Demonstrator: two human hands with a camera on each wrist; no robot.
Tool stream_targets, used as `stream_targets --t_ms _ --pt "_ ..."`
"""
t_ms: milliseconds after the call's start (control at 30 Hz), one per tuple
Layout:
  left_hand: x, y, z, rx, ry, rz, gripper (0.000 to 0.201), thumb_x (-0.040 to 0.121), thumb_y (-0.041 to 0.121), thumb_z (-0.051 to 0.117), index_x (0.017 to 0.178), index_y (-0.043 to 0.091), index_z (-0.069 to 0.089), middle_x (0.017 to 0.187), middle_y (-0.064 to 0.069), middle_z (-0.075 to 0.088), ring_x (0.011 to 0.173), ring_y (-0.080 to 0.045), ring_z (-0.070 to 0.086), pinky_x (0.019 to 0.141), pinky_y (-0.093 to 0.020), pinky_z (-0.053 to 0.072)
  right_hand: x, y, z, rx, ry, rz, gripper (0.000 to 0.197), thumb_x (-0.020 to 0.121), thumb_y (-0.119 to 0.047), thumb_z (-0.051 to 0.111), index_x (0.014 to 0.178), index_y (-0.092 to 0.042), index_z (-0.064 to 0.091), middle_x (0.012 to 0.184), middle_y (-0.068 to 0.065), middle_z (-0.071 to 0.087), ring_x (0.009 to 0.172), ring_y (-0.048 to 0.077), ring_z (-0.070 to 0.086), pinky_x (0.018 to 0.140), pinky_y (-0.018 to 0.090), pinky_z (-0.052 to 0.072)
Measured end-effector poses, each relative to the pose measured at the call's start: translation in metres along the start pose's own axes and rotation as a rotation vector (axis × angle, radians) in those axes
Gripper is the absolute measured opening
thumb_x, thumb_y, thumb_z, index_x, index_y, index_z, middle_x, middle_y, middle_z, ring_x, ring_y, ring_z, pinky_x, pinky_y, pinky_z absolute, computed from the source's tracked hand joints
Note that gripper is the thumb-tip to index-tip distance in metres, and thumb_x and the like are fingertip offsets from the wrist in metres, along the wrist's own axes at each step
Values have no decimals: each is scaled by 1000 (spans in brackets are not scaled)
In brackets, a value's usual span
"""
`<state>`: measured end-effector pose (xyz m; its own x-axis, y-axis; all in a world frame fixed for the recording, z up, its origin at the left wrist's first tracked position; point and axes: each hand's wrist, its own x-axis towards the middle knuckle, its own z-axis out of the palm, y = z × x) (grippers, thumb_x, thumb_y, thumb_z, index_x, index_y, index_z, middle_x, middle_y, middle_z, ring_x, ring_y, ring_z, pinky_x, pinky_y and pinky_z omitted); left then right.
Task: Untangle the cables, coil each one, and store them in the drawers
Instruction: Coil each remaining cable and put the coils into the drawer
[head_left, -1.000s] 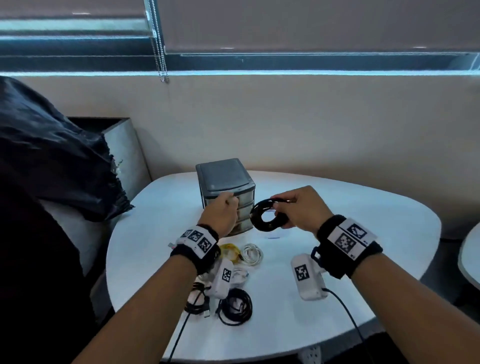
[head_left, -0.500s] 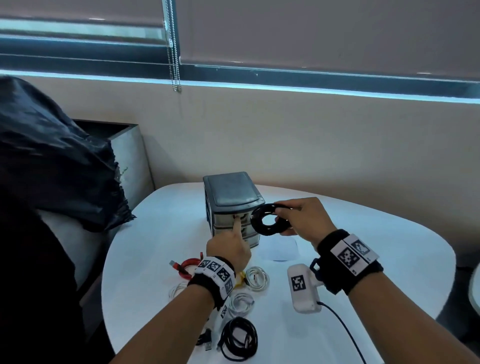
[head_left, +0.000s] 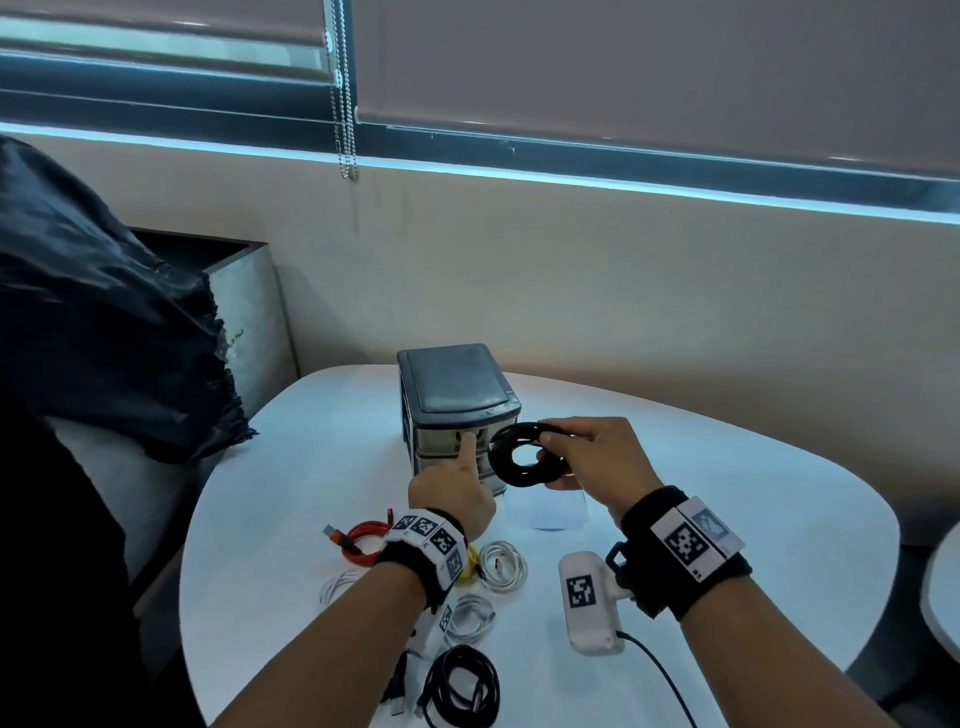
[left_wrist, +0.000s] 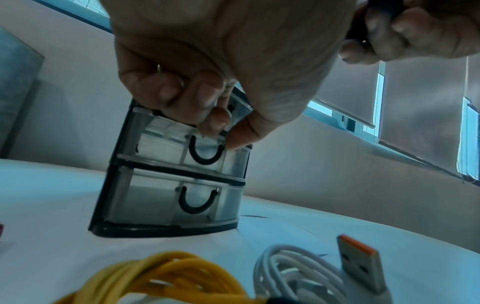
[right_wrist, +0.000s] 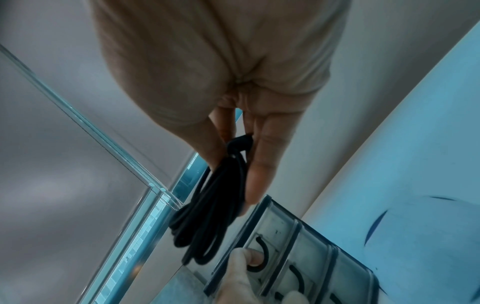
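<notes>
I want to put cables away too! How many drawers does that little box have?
3, stacked: top drawer, the left hand hooking its handle; middle drawer beneath; bottom drawer lowest. None hidden.

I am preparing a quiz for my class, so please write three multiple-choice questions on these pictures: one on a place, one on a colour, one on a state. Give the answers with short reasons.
1. Where does the left hand put its index finger?
A) on the top translucent drawer of the small grey plastic drawer unit
B) on its lid
C) on its side wall

2. What colour is the round coiled cable in the right hand's grip?
A) yellow
B) white
C) black

3. How is that cable?
A) lying in a drawer
B) held in the air
C) stretched straight

Answers:
1 A, the fingertip sits at the top handle.
2 C, the head and right wrist views show it black.
3 B, the fingers hold it up before the unit.
</notes>
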<state>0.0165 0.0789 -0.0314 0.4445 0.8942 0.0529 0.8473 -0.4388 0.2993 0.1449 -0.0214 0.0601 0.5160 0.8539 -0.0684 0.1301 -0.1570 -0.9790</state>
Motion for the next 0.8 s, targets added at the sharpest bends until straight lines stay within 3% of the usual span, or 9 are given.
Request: stream_targets --t_ms 200,333,400,467,533,567,633,700,800 --pt "-15 12 -10 -80 48 46 45 87 27 46 128 17 33 77 3 59 65 -22 56 60 -29 43 6 6 -8 50 69 12 13 90 -4 67 96 -11 76 84 20 74 80 29 73 64 32 60" --pt "-52 9 -10 -127 36 107 36 92 35 42 125 22 40 90 2 65 79 -23 62 72 -32 50 14 2 -4 69 74 31 14 90 -4 67 88 -14 75 81 16 74 78 27 72 65 34 60" --pt "-67 4 -11 -206 129 143 34 95 39 42 126 27 49 100 6 67 88 -17 64 78 -30 49 16 0 3 24 49 40 18 90 -3 66 81 -17 73 84 16 72 77 28 71 65 34 60" --pt "-69 -3 -15 -360 311 151 29 96 39 43 118 28 59 105 11 66 90 -10 60 81 -30 49 21 0 11 -43 24 53 20 90 -2 66 77 -17 72 85 14 71 76 27 70 62 33 60" --pt "-57 -16 -16 -439 463 128 29 94 38 44 114 25 61 109 9 62 96 -11 54 85 -34 49 29 1 22 -125 22 66 17 88 -4 67 76 -15 71 88 12 69 76 28 71 60 34 61" --pt "-50 -24 -16 -436 472 103 31 93 39 45 116 24 61 115 7 60 103 -13 52 88 -35 47 34 1 28 -166 31 71 14 87 -4 67 77 -13 69 89 12 68 75 29 71 58 35 61" --pt "-41 -34 -16 -392 355 73 38 93 47 49 123 25 57 128 7 54 116 -15 49 96 -34 44 43 -1 40 -251 66 86 8 85 -4 65 83 -8 59 91 13 64 68 28 70 49 33 58" --pt "-40 -38 -17 -367 230 93 48 90 55 55 128 25 54 138 9 46 122 -12 48 98 -33 45 48 -5 52 -350 66 105 9 84 -2 57 90 -6 52 88 15 65 57 26 69 38 23 49" --pt "-42 -40 -15 -373 179 113 52 87 52 64 129 24 52 148 11 35 125 -9 48 99 -28 44 51 -5 70 -626 13 49 4 80 -5 54 79 -9 53 73 8 68 61 24 69 44 23 46"
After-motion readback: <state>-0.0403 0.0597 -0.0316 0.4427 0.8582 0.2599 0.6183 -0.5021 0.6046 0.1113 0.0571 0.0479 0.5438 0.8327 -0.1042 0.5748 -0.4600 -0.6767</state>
